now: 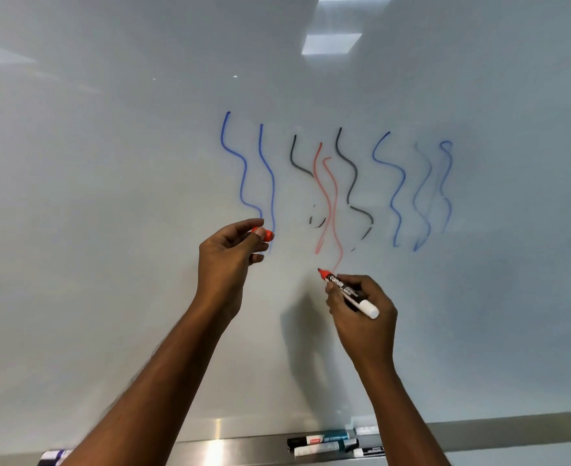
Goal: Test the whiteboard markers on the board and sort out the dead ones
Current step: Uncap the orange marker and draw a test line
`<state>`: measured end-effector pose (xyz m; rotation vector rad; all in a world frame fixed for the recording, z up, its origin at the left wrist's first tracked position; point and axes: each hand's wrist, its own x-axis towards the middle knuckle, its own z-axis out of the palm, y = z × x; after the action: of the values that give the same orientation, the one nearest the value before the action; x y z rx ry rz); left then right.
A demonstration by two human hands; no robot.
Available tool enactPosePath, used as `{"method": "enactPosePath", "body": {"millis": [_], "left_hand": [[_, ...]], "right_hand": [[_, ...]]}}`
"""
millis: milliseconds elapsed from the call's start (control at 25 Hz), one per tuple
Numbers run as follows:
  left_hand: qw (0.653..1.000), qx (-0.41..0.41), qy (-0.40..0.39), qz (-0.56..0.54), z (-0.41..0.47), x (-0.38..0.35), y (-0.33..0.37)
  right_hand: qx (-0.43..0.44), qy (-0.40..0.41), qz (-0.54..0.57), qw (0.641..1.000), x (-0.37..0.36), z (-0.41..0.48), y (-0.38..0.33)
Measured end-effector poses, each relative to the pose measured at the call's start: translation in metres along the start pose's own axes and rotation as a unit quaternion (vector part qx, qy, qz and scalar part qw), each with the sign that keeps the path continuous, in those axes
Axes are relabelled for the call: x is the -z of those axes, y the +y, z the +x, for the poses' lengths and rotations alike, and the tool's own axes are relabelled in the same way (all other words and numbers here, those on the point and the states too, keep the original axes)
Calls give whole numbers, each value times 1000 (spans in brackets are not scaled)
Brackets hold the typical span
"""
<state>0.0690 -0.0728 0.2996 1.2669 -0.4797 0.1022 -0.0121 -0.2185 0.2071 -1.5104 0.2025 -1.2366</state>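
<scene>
My right hand [361,317] grips a red whiteboard marker [346,292] with a black-and-white barrel. Its red tip points up-left and sits close to the whiteboard [109,196], just below the end of a wavy red line [331,210]. My left hand [225,257] is raised to the left and pinches the marker's red cap [265,234] between thumb and fingers. Several wavy test lines in blue, black and red cross the board; the two blue lines at the far right [435,193] look faint.
A metal tray [230,447] runs along the board's lower edge. Several capped markers [324,443] lie on it below my right arm. Another marker [55,457] lies at the tray's left end, partly hidden by my left arm.
</scene>
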Motion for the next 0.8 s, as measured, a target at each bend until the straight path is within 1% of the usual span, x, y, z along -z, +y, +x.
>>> {"method": "enactPosePath", "body": {"millis": [40, 120, 200, 320, 480, 680, 800], "left_hand": [[1000, 14, 5, -5, -2, 2, -4], [999, 42, 13, -15, -8, 8, -11], [997, 65, 13, -31, -13, 13, -16], [994, 86, 6, -62, -20, 18, -19], [995, 84, -14, -53, -27, 24, -22], [997, 65, -44, -15, -32, 28, -23], [995, 56, -64, 57, -33, 34, -23]], "right_hand": [[-26, -13, 60, 998, 0, -2, -11], [-60, -61, 168, 982, -1, -9, -32], [-86, -109, 224, 965, -5, -15, -45], [-114, -136, 222, 959, -14, -21, -51], [-127, -137, 205, 961, -20, -27, -50], [-115, -149, 180, 965, -20, -28, -49], [-148, -177, 179, 956, -20, -26, -48]]}}
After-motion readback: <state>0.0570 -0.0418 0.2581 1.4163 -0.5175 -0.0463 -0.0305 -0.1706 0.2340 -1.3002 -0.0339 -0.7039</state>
